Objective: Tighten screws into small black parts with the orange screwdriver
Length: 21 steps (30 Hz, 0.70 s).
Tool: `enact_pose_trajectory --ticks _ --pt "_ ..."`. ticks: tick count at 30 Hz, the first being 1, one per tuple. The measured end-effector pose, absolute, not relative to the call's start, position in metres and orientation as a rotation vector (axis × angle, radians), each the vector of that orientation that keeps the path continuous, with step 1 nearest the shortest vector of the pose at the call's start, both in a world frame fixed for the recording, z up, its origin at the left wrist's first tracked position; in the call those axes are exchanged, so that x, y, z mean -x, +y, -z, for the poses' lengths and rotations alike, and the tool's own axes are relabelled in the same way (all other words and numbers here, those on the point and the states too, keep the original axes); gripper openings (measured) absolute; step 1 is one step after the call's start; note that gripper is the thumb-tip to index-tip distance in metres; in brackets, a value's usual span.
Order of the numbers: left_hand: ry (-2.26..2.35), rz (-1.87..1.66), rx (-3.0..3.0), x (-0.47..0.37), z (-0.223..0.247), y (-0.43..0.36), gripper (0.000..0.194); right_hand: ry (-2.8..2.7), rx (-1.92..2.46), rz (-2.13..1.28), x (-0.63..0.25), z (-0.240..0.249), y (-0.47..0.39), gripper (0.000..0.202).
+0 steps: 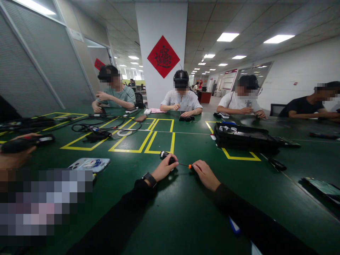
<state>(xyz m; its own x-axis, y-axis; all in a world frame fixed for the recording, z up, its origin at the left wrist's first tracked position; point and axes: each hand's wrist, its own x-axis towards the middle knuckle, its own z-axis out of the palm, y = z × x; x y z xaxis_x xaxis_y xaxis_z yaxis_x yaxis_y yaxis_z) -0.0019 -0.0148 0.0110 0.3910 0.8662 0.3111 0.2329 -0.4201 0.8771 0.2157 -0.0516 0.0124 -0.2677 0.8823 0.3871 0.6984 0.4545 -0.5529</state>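
My left hand (166, 167), with a dark watch on its wrist, is closed around a black cylindrical object with a white band (164, 154) above the green table. My right hand (206, 173) pinches a thin dark tool-like piece with a bright orange collar (190, 166). A slim dark shaft or cord (183, 164) spans the gap between the two hands. Its left end meets the left hand's fingers, and whether it enters the black object cannot be made out. My right fingers hide whatever lies behind the orange collar.
A phone in a patterned case (90, 164) lies to the left. Tangled black cables (97, 132) cover the far left. An open black tool bag (244, 136) stands at the right, near a black-handled tool (277, 164). Several people sit around; a co-worker's hand (18, 152) is at far left.
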Motion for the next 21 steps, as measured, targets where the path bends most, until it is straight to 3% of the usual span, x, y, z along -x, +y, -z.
enact_pose_trajectory --ticks 6,21 --pt "0.970 -1.043 -1.872 0.0017 -0.0124 -0.0164 0.020 -2.044 1.253 -0.380 -0.2159 -0.0159 -0.0547 0.012" --pt "0.965 -1.060 -1.882 0.0011 -0.0105 -0.0149 0.018 -2.067 1.281 -0.374 -0.2166 -0.0144 -0.0522 0.019"
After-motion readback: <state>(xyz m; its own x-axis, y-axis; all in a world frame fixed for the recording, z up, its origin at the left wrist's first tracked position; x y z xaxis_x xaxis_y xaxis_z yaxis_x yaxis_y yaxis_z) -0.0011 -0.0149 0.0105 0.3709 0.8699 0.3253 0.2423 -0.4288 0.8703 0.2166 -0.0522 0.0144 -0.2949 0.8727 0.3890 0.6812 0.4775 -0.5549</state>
